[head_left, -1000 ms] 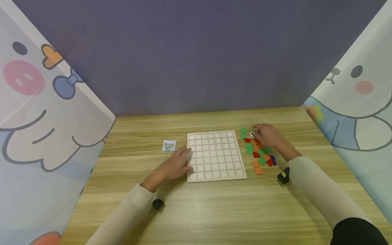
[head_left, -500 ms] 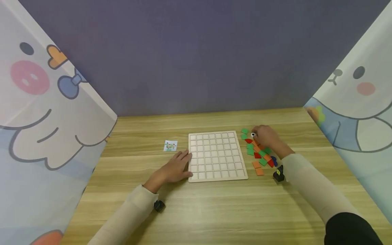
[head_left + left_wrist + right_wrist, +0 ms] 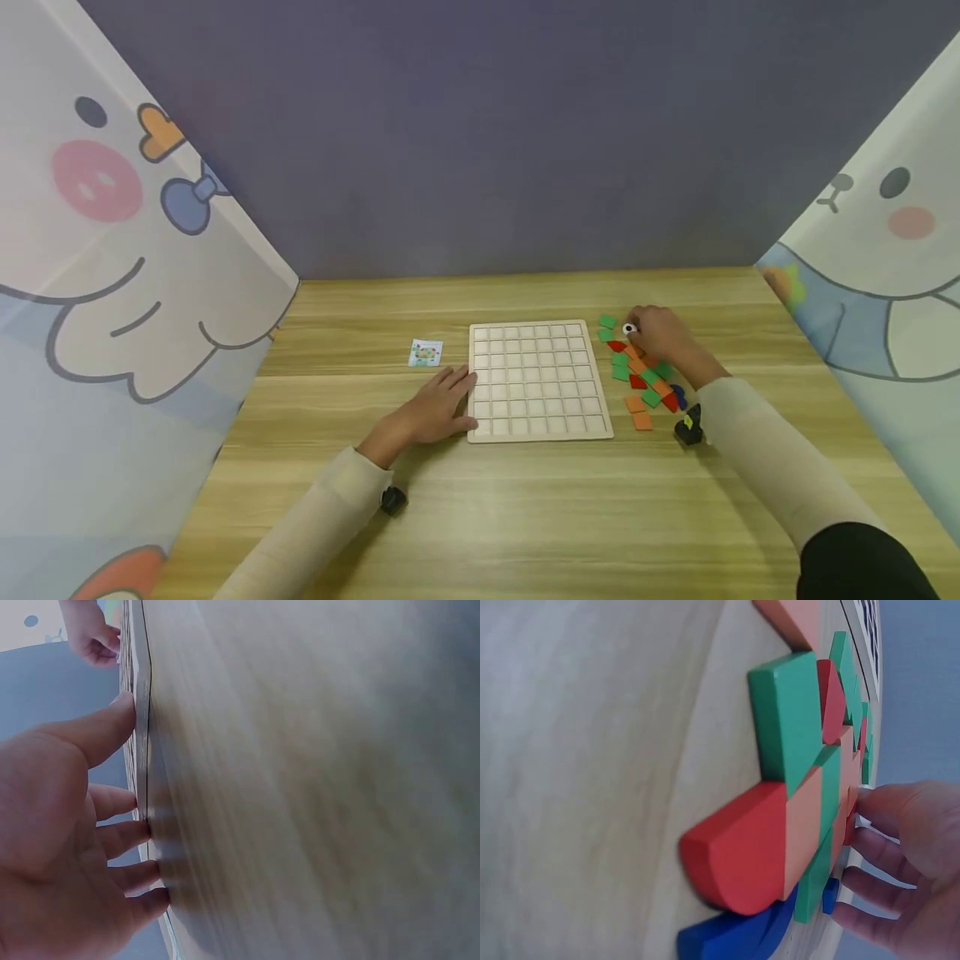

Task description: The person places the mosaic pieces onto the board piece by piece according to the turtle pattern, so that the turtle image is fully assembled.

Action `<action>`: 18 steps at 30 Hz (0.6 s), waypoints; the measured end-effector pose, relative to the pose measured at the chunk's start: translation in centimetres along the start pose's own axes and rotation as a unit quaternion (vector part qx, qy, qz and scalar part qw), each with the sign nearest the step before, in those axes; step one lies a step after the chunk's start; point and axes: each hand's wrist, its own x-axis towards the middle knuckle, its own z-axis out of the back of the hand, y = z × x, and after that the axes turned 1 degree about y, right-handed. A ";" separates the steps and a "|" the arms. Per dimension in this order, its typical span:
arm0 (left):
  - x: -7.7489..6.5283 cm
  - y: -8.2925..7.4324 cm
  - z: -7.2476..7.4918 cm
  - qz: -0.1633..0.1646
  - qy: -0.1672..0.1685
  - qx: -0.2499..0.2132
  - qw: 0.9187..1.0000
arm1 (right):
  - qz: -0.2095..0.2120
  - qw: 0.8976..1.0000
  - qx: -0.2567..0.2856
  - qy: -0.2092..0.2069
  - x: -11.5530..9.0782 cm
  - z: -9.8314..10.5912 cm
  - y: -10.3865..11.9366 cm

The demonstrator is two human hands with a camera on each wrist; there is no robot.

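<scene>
A pale wooden grid board (image 3: 540,381) lies on the table. My left hand (image 3: 431,408) rests at its left edge, fingers fairly straight; in the left wrist view the thumb and fingertips (image 3: 154,900) touch the board's side. My right hand (image 3: 663,335) is at the far end of a pile of coloured tiles. Its thumb and index finger pinch a small white tile with a black eye-like dot (image 3: 629,329). In the right wrist view the fingers mostly hide that tile. Green (image 3: 651,397), orange (image 3: 642,422) and red tiles (image 3: 637,382) lie around, some overlapping.
A small printed pattern card (image 3: 426,352) lies left of the board. Blue rounded pieces (image 3: 679,397) sit at the near right of the pile. A dark panel (image 3: 525,142) stands behind the table (image 3: 525,508), with cartoon-printed cloth at both sides.
My right fingers have closed in on the white dotted tile, which has hardly moved. My left hand has settled against the board's edge. The whole view has shifted slightly.
</scene>
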 end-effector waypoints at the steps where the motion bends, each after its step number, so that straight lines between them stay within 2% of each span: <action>1: 0.0 0.0 0.0 -0.002 0.000 0.000 1.000 | -0.004 1.000 0.003 0.000 -0.1 0.0 0.0; 10: 0.0 -0.1 0.0 0.002 0.006 -0.004 1.000 | -0.016 0.999 0.041 -0.002 -0.1 0.2 -0.5; 18: 0.0 0.0 -0.3 0.002 -0.002 -0.005 1.000 | 0.002 0.994 0.091 -0.052 -0.2 0.0 -0.1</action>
